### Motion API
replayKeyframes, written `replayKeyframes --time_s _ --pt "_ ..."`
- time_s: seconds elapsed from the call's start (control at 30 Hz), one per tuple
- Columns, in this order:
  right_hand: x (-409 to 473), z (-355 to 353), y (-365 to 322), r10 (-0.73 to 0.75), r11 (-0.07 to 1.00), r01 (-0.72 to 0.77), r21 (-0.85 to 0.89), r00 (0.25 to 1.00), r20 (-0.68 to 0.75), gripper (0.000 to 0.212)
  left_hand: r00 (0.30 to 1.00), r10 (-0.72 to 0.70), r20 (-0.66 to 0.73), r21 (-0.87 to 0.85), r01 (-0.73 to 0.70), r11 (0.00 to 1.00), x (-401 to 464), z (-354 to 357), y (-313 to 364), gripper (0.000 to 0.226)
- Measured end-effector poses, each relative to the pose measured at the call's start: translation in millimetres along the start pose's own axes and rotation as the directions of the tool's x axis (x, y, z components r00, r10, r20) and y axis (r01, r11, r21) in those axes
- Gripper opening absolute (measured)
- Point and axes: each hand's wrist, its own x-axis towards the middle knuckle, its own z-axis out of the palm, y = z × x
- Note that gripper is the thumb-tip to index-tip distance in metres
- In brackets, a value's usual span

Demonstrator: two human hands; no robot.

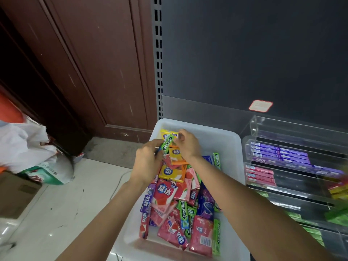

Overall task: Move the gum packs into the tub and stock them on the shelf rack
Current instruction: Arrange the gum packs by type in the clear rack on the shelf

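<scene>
A white plastic tub (228, 147) stands on the floor, holding several gum packs (178, 200) in pink, green, yellow, orange and purple. My left hand (147, 162) hovers over the tub's far left part and grips a small bunch of green Doublemint packs (167, 143). My right hand (185, 143) is just right of it, fingers curled and pinching at the top of the same green packs. A yellow pack (165, 133) lies behind them. To the right stands the clear acrylic shelf rack (293, 166) with rows of purple, pink and green packs.
A dark shelf back panel (244, 53) with a slotted upright rises behind the tub. A brown wooden door (84, 63) is at left. White bags (28, 147) and a cardboard box (15, 193) sit on the pale floor at left.
</scene>
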Motion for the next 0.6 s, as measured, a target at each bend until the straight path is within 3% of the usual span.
replayKeyframes --time_s 0.13,0.33,0.43,0.6 --pt "-11 -4 -1 -0.041 0.999 0.042 0.015 0.999 -0.025 0.017 1.000 -0.004 -0.020 -0.045 0.003 0.999 0 -4 -1 0.032" --pt "-53 -45 16 -0.049 0.978 0.074 0.197 0.990 -0.129 0.009 0.998 -0.051 -0.022 -0.225 0.044 0.973 -6 0 14 0.031" --pt "-76 -76 29 -0.038 0.955 0.098 0.278 0.976 -0.212 0.022 0.999 0.021 0.028 -0.278 -0.013 0.961 -13 13 31 0.029" --pt "-113 -130 63 -0.028 0.920 0.154 0.360 0.944 -0.330 0.021 0.985 0.150 0.082 -0.292 -0.120 0.949 -31 48 76 0.029"
